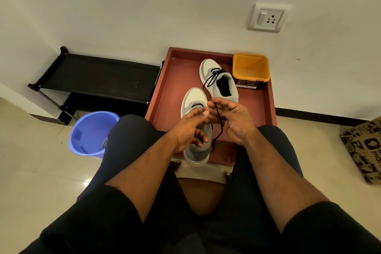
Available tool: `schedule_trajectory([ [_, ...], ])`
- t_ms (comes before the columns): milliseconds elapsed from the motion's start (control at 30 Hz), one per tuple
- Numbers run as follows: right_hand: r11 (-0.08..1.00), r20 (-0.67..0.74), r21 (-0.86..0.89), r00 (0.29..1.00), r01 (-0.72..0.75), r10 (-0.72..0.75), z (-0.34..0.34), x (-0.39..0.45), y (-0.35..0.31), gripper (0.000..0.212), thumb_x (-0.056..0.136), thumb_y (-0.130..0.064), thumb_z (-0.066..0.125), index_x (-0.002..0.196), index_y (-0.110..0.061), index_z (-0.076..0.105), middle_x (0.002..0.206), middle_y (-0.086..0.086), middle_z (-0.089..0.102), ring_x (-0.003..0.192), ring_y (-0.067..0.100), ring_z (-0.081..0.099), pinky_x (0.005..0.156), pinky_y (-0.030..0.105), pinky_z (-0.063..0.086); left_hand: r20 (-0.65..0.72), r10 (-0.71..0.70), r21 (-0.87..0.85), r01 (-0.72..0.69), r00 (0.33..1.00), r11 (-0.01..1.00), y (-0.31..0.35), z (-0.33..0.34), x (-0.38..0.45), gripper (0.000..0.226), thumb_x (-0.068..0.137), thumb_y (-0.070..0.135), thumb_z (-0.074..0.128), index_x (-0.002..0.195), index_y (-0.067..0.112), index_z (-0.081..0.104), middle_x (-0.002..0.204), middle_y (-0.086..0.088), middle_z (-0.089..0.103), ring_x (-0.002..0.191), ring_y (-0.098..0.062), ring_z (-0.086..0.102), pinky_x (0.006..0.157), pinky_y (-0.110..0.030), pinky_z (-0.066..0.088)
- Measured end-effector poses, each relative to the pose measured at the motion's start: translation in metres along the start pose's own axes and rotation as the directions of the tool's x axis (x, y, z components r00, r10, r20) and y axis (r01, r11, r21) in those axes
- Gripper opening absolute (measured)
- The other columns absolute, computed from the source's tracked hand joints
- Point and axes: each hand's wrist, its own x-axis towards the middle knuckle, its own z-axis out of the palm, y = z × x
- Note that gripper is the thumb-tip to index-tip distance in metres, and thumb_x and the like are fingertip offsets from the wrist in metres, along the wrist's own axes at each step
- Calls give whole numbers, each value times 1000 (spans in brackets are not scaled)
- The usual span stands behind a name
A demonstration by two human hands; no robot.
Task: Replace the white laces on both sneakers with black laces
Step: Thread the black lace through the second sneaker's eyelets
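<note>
Two grey and white sneakers lie on a reddish-brown tray table (165, 88). The far sneaker (218, 80) carries a black lace, tied loosely at its tongue. The near sneaker (195, 146) has one black bar across its lowest eyelets. My left hand (189, 130) hovers over this shoe's middle, its fingertips meeting the lace. My right hand (235, 119) pinches the black lace (219, 123), and the free end hangs down beside the shoe. The shoe's tongue and upper eyelets are hidden under my hands.
An empty orange tub (250, 68) stands at the tray's back right corner. A black shoe rack (99, 80) sits to the left against the wall, a blue bucket (90, 132) by my left knee, a printed cardboard box (365, 146) at far right.
</note>
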Motion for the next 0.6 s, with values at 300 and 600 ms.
schedule_trajectory([
  [300, 762, -426, -647, 839, -21, -338, -25, 19, 11, 21, 84, -12, 71, 103, -21, 73, 102, 0, 69, 90, 8, 64, 81, 19, 51, -222, 33, 144, -1, 975, 990, 4, -21, -15, 20, 90, 24, 68, 101, 8, 70, 65, 0, 60, 41, -5, 37, 36, -16, 25],
  [600, 578, 51, -803, 984, 143, -174, 3, -2, 10, 18, 91, -14, 64, 106, -16, 75, 90, -9, 71, 84, 3, 64, 78, 21, 51, -235, 216, 277, -148, 948, 949, 3, -25, -16, 15, 86, 9, 70, 94, -4, 72, 60, 0, 63, 52, -3, 52, 61, -12, 47],
])
